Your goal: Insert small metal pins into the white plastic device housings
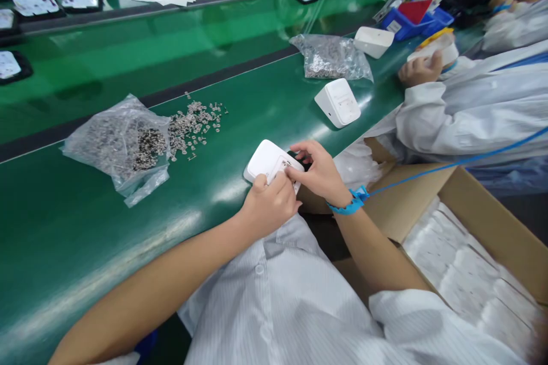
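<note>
A white plastic housing (pixel 268 158) lies tilted at the near edge of the green bench, close to my body. Wrapped over its near side, my left hand (pixel 274 201) grips it with the fingers bent. My right hand (pixel 315 170), with a blue wrist strap (pixel 349 204), is at the housing's right end; its thumb and fingers press near a small recess. Whether a tiny part sits between those fingertips is hidden. Small metal clips (pixel 194 122) spill on the bench from an opened clear plastic bag (pixel 124 140) to the left.
Another white housing (pixel 339 102) stands farther right, near a second bag of metal parts (pixel 331 57). A co-worker's hand (pixel 422 70) holds a white piece at right. Beside me, an open carton (pixel 479 228) contains wrapped white pieces. The strap's blue cord (pixel 462 158) crosses above it.
</note>
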Demonstrator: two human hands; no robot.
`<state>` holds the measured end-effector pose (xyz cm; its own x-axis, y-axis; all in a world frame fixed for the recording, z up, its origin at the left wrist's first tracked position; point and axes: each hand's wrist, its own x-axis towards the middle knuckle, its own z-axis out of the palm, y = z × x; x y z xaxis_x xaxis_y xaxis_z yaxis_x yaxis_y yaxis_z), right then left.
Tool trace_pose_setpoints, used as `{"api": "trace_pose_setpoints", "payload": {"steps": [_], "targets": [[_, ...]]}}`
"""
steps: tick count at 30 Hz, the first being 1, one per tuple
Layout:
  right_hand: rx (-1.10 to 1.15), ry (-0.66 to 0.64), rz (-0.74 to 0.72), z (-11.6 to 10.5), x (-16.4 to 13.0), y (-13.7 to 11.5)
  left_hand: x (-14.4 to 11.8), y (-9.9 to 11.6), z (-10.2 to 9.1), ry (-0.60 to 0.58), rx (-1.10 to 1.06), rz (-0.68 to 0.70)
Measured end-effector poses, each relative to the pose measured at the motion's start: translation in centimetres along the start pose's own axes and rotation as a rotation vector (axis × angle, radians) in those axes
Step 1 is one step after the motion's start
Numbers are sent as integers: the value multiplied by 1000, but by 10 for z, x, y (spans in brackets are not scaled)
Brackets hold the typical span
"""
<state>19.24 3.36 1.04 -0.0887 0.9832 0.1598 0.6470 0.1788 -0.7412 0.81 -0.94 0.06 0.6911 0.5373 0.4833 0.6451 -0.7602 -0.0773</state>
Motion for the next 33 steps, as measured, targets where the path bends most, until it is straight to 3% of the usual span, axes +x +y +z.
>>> {"api": "trace_pose_setpoints", "payload": {"steps": [4, 7, 9, 11, 13, 16, 19, 22, 26, 28, 31, 33], "targets": [[-67, -84, -47, -7, 14, -3, -1, 0, 2, -67, -2, 6], [-128, -249, -62, -23, 33, -11, -2, 1, 5, -57, 16, 11], [-133, -341, -132, -28, 51, -27, -4, 3, 7, -48, 40, 26], [-137, -340, -285, -21, 69, -51, -6, 7, 9, -24, 79, 45], [-174, -333, -505, 5, 85, -81, -7, 11, 11, 19, 127, 52], [-311, -549, -784, 64, 106, -118, -9, 14, 12, 60, 182, 32], [-535, -671, -929, 117, 122, -135, -9, 15, 11, 41, 221, -3], [-628, -764, -960, 137, 128, -135, -9, 15, 10, 21, 272, -29], [-624, -724, -1013, 125, 124, -132, -9, 13, 8, 43, 299, -46], [-549, -705, -938, 114, 124, -129, -11, 9, 8, 30, 335, -63], [-229, -680, -781, 88, 126, -117, -11, -2, 8, -15, 387, -110], [27, -598, -637, 62, 121, -104, -8, -12, 1, -10, 308, -151]]}}
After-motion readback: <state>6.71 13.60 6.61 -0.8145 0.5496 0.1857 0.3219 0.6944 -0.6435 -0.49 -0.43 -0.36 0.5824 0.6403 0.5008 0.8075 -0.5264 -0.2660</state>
